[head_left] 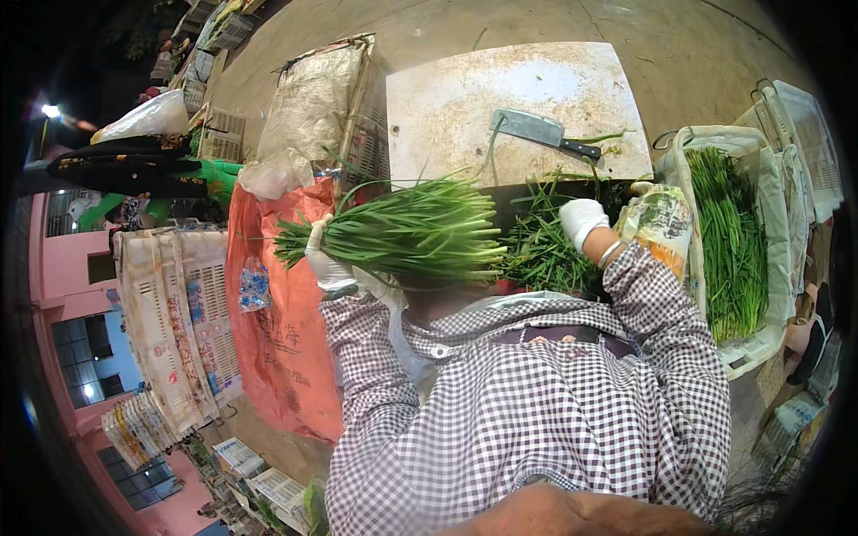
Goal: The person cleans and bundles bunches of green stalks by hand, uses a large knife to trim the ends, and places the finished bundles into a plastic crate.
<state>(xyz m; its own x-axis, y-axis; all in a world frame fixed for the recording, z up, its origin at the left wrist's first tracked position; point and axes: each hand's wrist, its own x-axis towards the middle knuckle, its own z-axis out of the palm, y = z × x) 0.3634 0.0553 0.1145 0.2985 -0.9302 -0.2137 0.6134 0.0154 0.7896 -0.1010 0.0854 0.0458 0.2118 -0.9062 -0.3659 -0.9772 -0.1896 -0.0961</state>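
Note:
A large bunch of garlic chives (420, 228) lies across my left hand (326, 259), which wears a white glove and is closed around it near the green tips. The pale stem ends point right. My right hand (583, 221), also white-gloved, has curled fingers over a heap of loose green leaves (547, 246). Whatever those fingers may hold is hidden. A cleaver (536, 129) with a black handle rests on the stained white board (438, 107) beyond both hands.
To the right, a lined crate (684, 147) holds more chives (728, 241). A red plastic sack (290, 348) hangs at the left beside stacked white crates (179, 313). Behind it stands a covered crate (308, 103). A printed plastic bag (661, 223) lies beside my right forearm.

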